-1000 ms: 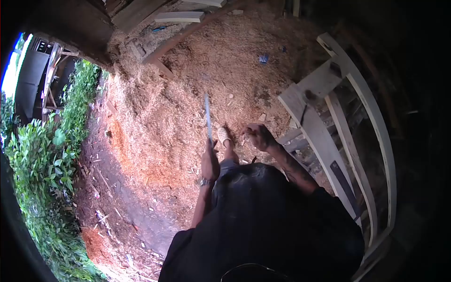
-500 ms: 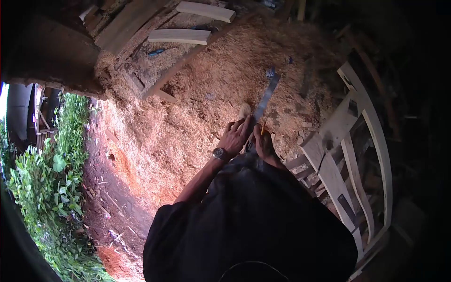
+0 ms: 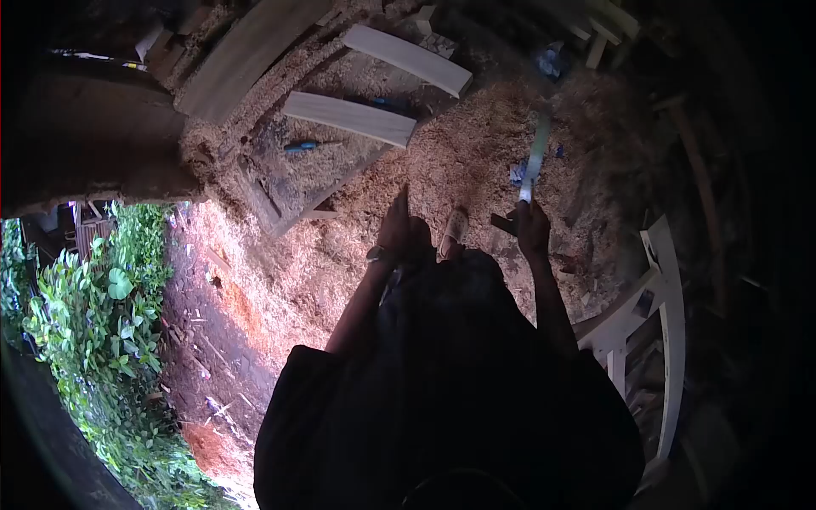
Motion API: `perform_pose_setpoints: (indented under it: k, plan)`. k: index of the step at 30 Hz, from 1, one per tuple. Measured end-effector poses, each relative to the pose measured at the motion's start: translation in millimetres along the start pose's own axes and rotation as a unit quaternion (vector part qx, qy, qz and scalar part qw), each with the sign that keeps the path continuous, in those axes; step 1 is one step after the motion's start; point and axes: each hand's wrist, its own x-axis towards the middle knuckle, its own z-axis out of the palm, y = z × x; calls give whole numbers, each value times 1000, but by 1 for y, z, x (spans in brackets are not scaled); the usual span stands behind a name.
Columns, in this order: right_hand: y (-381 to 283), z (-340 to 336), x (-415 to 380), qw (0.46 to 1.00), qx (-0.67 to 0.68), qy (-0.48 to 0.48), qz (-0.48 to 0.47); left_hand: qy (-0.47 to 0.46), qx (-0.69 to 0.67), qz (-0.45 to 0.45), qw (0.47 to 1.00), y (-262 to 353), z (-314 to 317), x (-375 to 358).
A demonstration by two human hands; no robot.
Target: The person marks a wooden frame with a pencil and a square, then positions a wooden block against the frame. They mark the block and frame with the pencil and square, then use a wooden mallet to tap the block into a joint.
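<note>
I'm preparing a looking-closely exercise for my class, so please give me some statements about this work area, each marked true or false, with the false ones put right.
1. The right hand holds a try square. True.
2. The left hand is touching the try square. False: it is well apart from it.
3. The wristwatch is on the right wrist. False: it is on the left wrist.
4. A blue-handled tool lies near two pale wooden pieces. True.
5. Green plants fill the right side of the view. False: they are on the left.
6. Wood shavings cover much of the ground. True.
</note>
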Motion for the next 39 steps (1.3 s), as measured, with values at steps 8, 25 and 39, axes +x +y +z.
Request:
perform_pose_setpoints:
  k: [8,25,39]
  plan:
    - [119,-20,51,984,-72,87,135,93,-340,-292,889,-220,-18,155]
    - [78,207,-233,643,164,408,627,-109,-357,-348,860,-194,-55,424]
    - [137,159,-226,633,276,531,491,-114,-369,-172,906,-26,-37,361]
